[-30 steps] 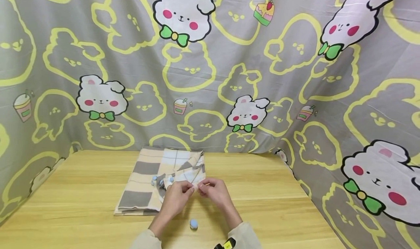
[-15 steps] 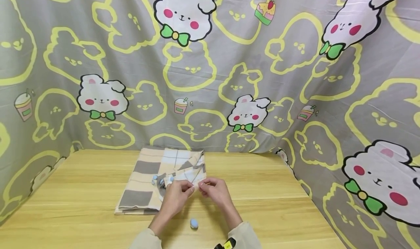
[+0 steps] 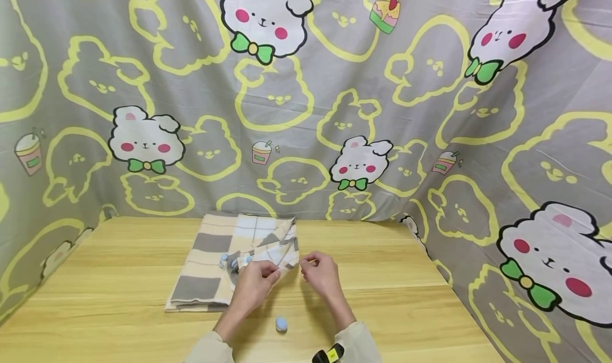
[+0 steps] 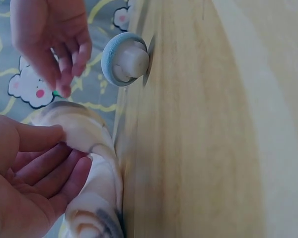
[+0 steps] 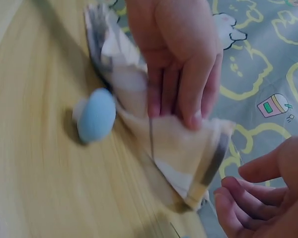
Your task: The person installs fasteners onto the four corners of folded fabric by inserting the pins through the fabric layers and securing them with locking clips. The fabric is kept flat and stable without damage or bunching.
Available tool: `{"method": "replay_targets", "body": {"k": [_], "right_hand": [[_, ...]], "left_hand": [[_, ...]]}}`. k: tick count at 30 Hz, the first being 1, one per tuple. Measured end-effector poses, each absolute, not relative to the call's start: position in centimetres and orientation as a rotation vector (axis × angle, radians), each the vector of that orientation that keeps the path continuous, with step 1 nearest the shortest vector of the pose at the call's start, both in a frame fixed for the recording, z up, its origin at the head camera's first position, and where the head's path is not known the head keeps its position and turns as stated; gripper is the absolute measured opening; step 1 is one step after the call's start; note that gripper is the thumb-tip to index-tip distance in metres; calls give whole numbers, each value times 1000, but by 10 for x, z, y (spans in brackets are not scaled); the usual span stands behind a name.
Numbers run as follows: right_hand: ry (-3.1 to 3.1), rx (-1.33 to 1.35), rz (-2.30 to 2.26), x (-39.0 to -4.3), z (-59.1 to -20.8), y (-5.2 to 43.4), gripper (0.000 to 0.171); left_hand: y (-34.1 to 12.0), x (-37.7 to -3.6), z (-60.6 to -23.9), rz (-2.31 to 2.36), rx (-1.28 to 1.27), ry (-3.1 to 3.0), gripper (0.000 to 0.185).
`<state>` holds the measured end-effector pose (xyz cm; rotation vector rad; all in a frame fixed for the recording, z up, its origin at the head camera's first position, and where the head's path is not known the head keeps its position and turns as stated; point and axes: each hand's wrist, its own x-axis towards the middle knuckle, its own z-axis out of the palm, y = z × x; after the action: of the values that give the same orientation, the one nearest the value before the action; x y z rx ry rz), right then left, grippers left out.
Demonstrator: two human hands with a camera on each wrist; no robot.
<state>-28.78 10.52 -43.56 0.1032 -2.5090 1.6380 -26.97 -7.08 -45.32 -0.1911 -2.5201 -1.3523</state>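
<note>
A folded plaid blanket [image 3: 205, 246] in beige, grey and white lies on the table, its near right corner turned over. My left hand [image 3: 252, 286] pinches the blanket's edge between thumb and fingers, plainly seen in the left wrist view, where the cloth [image 4: 87, 134] hangs in soft folds. Just right of that edge, my right hand [image 3: 322, 275] holds nothing, its fingers loosely bent; the right wrist view has this hand [image 5: 263, 198] apart from the blanket's corner [image 5: 208, 158]. Nearer the body sits a small mushroom-shaped piece [image 3: 281, 324] with a blue cap and a whitish stem [image 4: 135, 60].
More small blue-capped pieces [image 3: 223, 260] sit on the blanket, left of the left hand. A grey curtain [image 3: 296, 102] with rabbit prints encloses the wooden table [image 3: 382, 299] at the back and sides. A black and yellow device [image 3: 330, 354] is at the right sleeve.
My right hand has let go of the blanket's edge and moved slightly right and away. My left hand keeps its pinch on the cloth.
</note>
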Motion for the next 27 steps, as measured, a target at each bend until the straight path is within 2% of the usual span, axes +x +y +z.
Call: {"method": "replay_targets", "body": {"k": [5,10,13,27], "right_hand": [[-2622,100,1284,-289,-439,112,8],[-2752,133,1052,-287,-444,116,16],[-2786,153,945,-284,-447,117,12],[-2869,190,882,-281,-453,114,21]], "left_hand": [[-71,-270,-453,-1385,-171,-2524,5],[-73,-269,-452,-1388,-152,-2521,5],[-73,-269,-451,-1390,-155,-2518,5],[-74,-270,-451,-1394,-148,-2521,7]]}}
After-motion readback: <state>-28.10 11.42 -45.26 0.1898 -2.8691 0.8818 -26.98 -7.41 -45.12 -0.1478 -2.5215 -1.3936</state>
